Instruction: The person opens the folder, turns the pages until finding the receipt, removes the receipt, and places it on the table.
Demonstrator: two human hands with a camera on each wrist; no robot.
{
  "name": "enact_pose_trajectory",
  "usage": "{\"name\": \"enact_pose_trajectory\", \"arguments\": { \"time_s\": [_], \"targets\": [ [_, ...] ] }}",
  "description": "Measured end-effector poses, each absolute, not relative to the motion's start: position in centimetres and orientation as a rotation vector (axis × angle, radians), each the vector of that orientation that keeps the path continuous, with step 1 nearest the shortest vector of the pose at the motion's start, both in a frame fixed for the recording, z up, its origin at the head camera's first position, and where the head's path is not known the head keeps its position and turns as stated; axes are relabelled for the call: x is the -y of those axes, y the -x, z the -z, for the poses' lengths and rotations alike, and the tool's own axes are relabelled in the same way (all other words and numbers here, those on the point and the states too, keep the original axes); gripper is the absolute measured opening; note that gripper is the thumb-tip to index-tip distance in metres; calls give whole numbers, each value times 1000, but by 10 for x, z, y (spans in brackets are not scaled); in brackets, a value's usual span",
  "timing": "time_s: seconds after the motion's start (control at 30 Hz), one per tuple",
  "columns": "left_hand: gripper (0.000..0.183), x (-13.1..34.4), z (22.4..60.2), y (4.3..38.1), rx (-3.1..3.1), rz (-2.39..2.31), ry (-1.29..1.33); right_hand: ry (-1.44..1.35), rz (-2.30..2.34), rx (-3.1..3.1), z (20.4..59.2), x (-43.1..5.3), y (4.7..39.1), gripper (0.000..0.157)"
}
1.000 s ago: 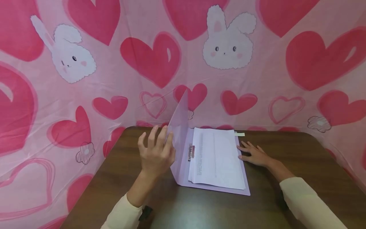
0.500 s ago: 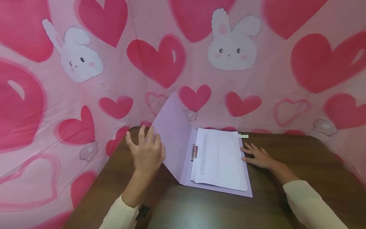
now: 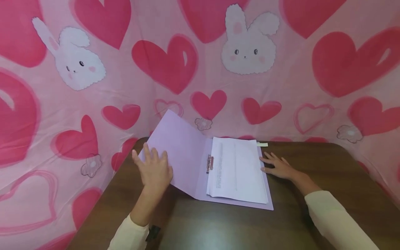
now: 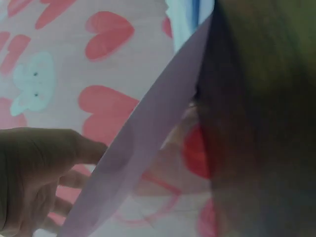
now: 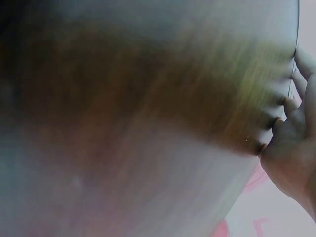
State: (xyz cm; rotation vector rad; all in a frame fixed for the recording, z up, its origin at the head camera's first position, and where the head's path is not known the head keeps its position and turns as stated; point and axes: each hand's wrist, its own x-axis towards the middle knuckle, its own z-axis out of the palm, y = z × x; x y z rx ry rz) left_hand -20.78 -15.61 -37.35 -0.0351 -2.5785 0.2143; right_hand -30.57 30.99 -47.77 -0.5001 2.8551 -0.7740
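Left hand (image 3: 154, 173), fingers spread, touches tilted cover (image 3: 184, 152) of lilac file folder (image 3: 202, 184), likely propping it up; right hand (image 3: 278, 167), fingers also spread, presumably steadies the opposite edge, folder lying between.

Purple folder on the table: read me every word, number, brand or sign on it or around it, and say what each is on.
Nothing can be read.
Top sheet in the purple folder: a column of print and a faint line, too small to read.
Pale tab: no writing discernible.
Backdrop: pictures only, no words visible.
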Motion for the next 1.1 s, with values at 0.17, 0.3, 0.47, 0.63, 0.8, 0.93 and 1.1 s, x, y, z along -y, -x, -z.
{"name": "enact_pose_trajectory", "arguments": {
  "time_s": [0.17, 0.3, 0.47, 0.63, 0.8, 0.93, 1.1],
  "targets": [
    [49, 158, 395, 219, 2755, -75, 179, 502, 776, -2852, 476, -311, 306, 74],
    [54, 157, 412, 230, 2883, 35, 305, 500, 775, -2843, 476, -311, 305, 74],
    [56, 151, 432, 237, 2996, 213, 461, 494, 784, -2833, 474, -309, 304, 75],
    [58, 137, 446, 238, 3054, 414, 661, 494, 774, -2841, 475, -309, 306, 75],
    [62, 119, 453, 237, 3083, 515, 820, 497, 776, -2845, 476, -310, 307, 74],
    [67, 105, 455, 236, 3109, 524, 852, 493, 774, -2852, 475, -310, 307, 74],
    [69, 94, 455, 235, 3146, 532, 856, 493, 777, -2841, 474, -310, 305, 73]
  ]
}}
